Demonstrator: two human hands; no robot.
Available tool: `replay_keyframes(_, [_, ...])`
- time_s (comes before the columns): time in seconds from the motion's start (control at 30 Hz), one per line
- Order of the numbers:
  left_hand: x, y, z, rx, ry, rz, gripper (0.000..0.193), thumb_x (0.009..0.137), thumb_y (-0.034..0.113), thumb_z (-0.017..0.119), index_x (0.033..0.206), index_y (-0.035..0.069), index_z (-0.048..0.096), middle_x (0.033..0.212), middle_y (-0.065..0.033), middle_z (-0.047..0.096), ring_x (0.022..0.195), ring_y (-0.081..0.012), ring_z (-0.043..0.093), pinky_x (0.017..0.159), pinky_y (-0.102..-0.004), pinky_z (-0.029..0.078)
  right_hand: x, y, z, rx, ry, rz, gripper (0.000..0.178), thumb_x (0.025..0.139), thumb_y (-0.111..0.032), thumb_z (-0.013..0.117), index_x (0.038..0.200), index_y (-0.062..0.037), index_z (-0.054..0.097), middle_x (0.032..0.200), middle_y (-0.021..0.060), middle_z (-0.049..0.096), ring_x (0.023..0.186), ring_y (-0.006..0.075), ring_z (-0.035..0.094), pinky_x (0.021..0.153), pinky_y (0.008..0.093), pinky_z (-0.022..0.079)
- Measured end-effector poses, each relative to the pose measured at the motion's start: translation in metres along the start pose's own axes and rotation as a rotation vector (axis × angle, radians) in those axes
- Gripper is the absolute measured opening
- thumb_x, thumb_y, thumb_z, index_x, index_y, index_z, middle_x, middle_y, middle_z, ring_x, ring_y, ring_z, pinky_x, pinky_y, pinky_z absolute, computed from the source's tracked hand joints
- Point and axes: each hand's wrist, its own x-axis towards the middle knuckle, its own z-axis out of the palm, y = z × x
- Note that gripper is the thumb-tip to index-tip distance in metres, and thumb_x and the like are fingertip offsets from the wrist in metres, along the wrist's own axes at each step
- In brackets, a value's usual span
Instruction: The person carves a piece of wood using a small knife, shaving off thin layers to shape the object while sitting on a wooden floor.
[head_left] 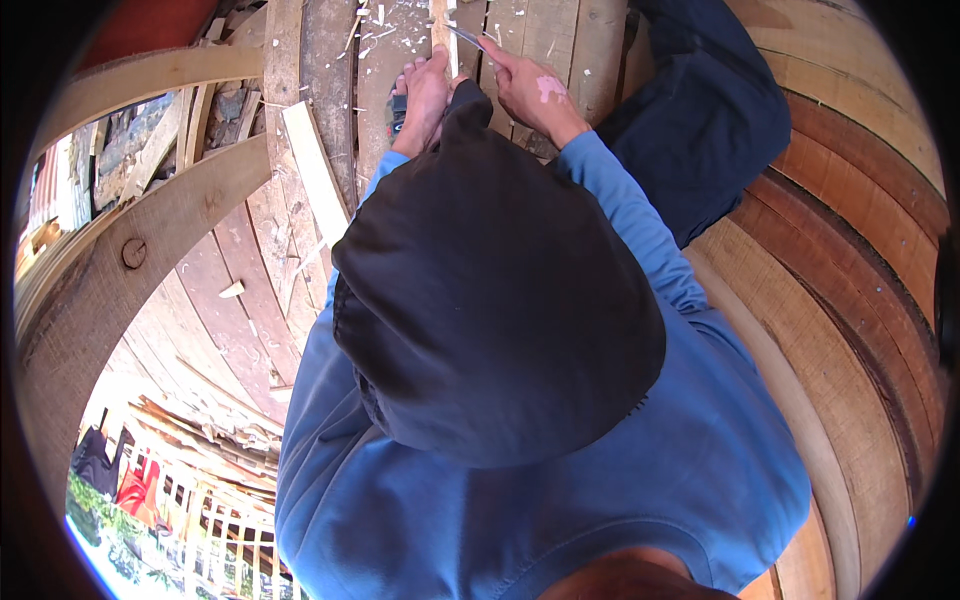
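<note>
A narrow pale wooden piece [441, 22] with notched edges lies lengthwise at the top of the view. My left hand [427, 98] is closed at its near end, its thumb side pressed against the wood; part of the grip is hidden. From the right, my right hand [535, 92] grips a knife [466, 38], its thin metal blade angled left with the tip at the wood's edge. The knife's handle is mostly covered by my fingers. A dark cap [500, 300] blocks much of the middle, and both forearms show blue sleeves.
Small shavings are scattered over the plank floor [395, 30]. A pale board [315, 165] lies left of my left arm. Curved wooden beams [180, 210] cross the left side, and broad planks [860, 200] rise on the right. Dark trousers [700, 110] cover my bent leg.
</note>
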Motion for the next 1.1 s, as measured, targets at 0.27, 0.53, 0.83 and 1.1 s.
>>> replay_keyframes(0.27, [0.011, -0.006, -0.006, 0.067, -0.057, -0.045, 0.061, 0.086, 0.033, 0.074, 0.138, 0.006, 0.058, 0.132, -0.0259, 0.060, 0.126, -0.0448, 0.056, 0.107, -0.0526, 0.041, 0.022, -0.004, -0.031, -0.244, -0.104, -0.047, 0.051, 0.103, -0.017, 0.045, 0.151, -0.0334, 0.052, 0.098, 0.0275, 0.071, 0.090, 0.0473, 0.068, 0.087, 0.0553, 0.053])
replay_keyframes(0.53, [0.036, -0.057, 0.014, -0.901, -0.224, -0.306, 0.025, 0.104, 0.029, 0.057, 0.100, 0.005, 0.064, 0.086, -0.0079, 0.062, 0.071, -0.0202, 0.059, 0.066, -0.0349, 0.049, 0.006, -0.018, -0.009, -0.080, 0.022, -0.075, 0.050, 0.102, -0.014, 0.046, 0.150, -0.0248, 0.054, 0.100, 0.0277, 0.071, 0.091, 0.0476, 0.068, 0.089, 0.0563, 0.053])
replay_keyframes(0.83, [0.027, -0.049, 0.027, -0.288, 0.149, 0.134, 0.028, 0.105, 0.026, 0.057, 0.085, 0.008, 0.062, 0.067, 0.0007, 0.055, 0.056, -0.0137, 0.052, 0.052, -0.0294, 0.041, 0.008, -0.010, -0.028, -0.180, -0.056, -0.050, 0.050, 0.101, -0.014, 0.046, 0.149, -0.0275, 0.055, 0.101, 0.0272, 0.071, 0.093, 0.0472, 0.068, 0.088, 0.0561, 0.053])
replay_keyframes(1.1, [0.051, -0.090, 0.038, -0.530, 0.026, 0.023, 0.026, 0.102, 0.028, 0.064, 0.089, 0.006, 0.064, 0.074, -0.0001, 0.057, 0.062, -0.0104, 0.053, 0.056, -0.0280, 0.043, 0.017, -0.008, -0.030, -0.312, -0.015, -0.115, 0.051, 0.100, -0.014, 0.046, 0.147, -0.0278, 0.058, 0.099, 0.0252, 0.072, 0.091, 0.0437, 0.069, 0.087, 0.0552, 0.054])
